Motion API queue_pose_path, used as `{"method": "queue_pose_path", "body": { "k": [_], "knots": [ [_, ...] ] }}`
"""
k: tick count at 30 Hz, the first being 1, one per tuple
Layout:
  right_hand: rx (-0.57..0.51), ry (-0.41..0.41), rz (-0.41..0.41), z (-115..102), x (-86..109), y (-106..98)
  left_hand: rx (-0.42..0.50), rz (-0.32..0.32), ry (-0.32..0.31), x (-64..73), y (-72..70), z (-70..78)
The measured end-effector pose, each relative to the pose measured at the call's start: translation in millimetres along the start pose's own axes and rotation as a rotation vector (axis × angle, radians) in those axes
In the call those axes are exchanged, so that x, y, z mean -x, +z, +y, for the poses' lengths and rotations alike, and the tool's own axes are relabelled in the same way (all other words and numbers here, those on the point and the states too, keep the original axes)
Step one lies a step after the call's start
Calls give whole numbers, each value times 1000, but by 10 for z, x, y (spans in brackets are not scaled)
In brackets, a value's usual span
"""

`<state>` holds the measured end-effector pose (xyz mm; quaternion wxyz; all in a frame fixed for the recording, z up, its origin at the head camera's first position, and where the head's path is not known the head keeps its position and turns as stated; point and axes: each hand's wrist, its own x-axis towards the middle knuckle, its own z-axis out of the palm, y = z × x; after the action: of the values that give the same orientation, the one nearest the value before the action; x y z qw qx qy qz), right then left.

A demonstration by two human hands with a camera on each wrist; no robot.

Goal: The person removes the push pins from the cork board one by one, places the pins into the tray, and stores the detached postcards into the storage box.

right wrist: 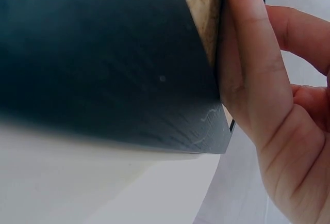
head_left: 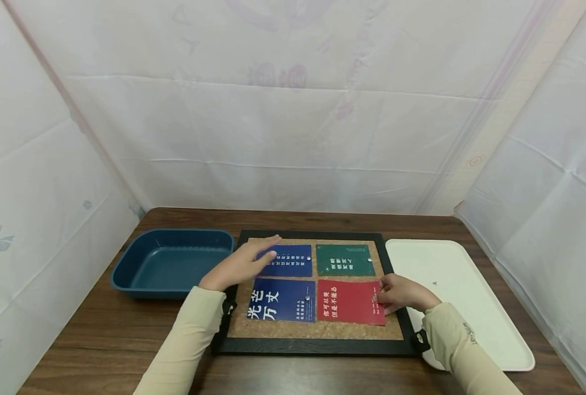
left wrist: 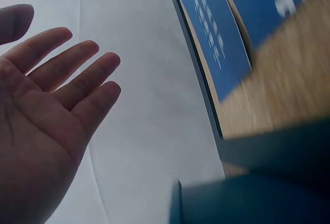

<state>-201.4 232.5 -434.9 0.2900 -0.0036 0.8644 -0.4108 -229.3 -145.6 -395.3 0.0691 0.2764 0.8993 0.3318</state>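
Brown table [head_left: 100,334], white walls [head_left: 293,129]; left fingers [left wrist: 87,83] straight, right fingers [right wrist: 262,53] on card [head_left: 349,304], grip unclear

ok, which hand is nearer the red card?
Right. The right hand is at the red card, over its right edge; the left hand is farther off, over the corkboard's left side by the upper blue card.

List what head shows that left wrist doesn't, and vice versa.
Head only: the right hand, its fingers at the right edge of the red card, plus the green card and the white tray. Left wrist only: the palm side of the left hand, fingers apart; head gets its back. Both: that hand, the two blue cards (cut off in left wrist), the cork board and its black frame.
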Motion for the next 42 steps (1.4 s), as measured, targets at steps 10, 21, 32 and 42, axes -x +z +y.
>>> {"method": "queue_pose_path", "body": {
  "k": [10, 21, 32, 42],
  "knots": [
    [6, -8, -8, -12, 4, -11, 42, 99, -110, 249, -295, -315],
    [-3, -7, -20, -17, 4, -32, 7, 186, -179, 519, -595, -690],
    [-13, 3, -5, -21, 10, -10, -58, 227, -257, 827, -832, -966],
    [-17, -4, -16, -13, 14, -15, -94, 256, -296, 1050, -986, -1141]
  ]
}}
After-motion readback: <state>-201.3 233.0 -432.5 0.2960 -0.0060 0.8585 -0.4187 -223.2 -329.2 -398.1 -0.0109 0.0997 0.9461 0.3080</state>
